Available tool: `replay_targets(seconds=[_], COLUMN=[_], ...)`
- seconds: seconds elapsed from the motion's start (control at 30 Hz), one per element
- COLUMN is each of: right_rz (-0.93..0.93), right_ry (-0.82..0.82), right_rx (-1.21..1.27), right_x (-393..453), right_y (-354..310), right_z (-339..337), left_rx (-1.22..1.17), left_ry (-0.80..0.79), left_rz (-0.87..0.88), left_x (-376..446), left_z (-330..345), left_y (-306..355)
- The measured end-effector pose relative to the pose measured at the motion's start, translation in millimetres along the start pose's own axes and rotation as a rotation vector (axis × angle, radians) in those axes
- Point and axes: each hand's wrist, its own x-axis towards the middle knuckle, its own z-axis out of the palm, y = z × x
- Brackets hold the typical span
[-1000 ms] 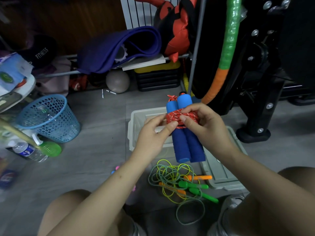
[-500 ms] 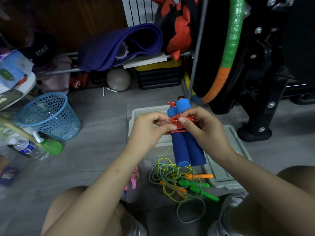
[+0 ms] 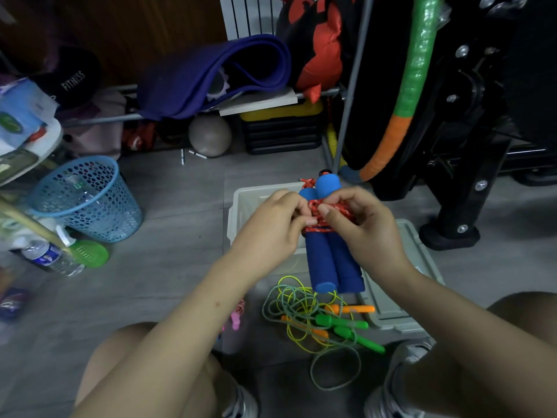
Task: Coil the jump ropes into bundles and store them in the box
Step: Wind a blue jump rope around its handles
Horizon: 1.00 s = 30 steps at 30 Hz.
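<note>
light: we see dim, flat indoor light | shadows: soft, faint | blur: we note smeared left edge | distortion: wide-angle bending at borders

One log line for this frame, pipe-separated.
step: tying red cord round blue handles | left hand: pinching cord | right hand: gripping bundle | box: bundle not in

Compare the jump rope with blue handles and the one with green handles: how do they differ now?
The blue-handled rope is held up by both hands, its red cord wound tightly round the handles. The green-handled rope lies on the floor, its cord loose and tangled. Neither is in the box yet.
</note>
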Motion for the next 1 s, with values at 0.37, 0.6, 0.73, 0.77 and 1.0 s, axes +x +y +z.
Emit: replay_targets(seconds=[0.37,0.6,0.73,0.77,1.0], right_rz=[0.151,0.218,0.198,0.186,0.140], right_ry=[-0.047,-0.125,-0.148,-0.157,-0.258], right_rx=[0.077,0.114,0.105,0.092,0.054], right_x=[8.2,11.1,12.0,12.3,19.1], right_y=[-16.4,-17.8,-18.9,-19.4,-9.2], right_z=[-4.8,-9.4,-12.4,-12.7,-19.8], left_rx=[0.025,0.231,0.204,0.171,-0.700], left_ry=[0.149,0.244,0.301,0.308,0.027], left_rz=[0.189,0.307,0.327,0.318,-0.179], left_x=[2.1,3.6,7.3,7.0,8.0], left_z=[5.3,11.6,14.6,14.7,9.1], left_y=[-3.9,-7.6,-6.1,-4.3,-0.1])
